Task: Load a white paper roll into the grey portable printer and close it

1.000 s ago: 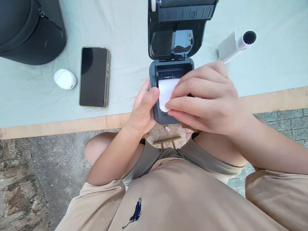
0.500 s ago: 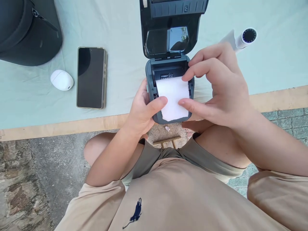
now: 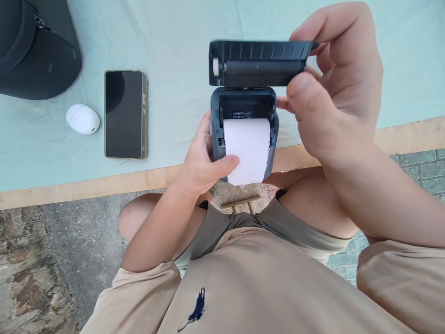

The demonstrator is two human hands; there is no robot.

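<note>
A small dark label printer (image 3: pixel 215 139) is held over the table's near edge by my left hand (image 3: pixel 205 162), whose thumb presses on the white paper (image 3: pixel 247 148). The paper lies in the printer's open bay, its free end hanging over the near rim. My right hand (image 3: pixel 333 83) grips the right edge of the printer's hinged lid (image 3: pixel 260 62) between thumb and fingers. The lid stands raised, partly tilted, with its black roller facing me. Behind the paper a small printed label shows inside the bay.
On the pale green cloth (image 3: pixel 174 93) to the left lie a phone (image 3: pixel 123 113) and a white oval case (image 3: pixel 82 119). A black zippered bag (image 3: pixel 38 51) stands at the far left. The table's wooden edge (image 3: pixel 153 178) runs above my knees.
My right hand has left the paper and taken hold of the lid, which has swung partway down toward the printer. More paper now extends over the near rim.
</note>
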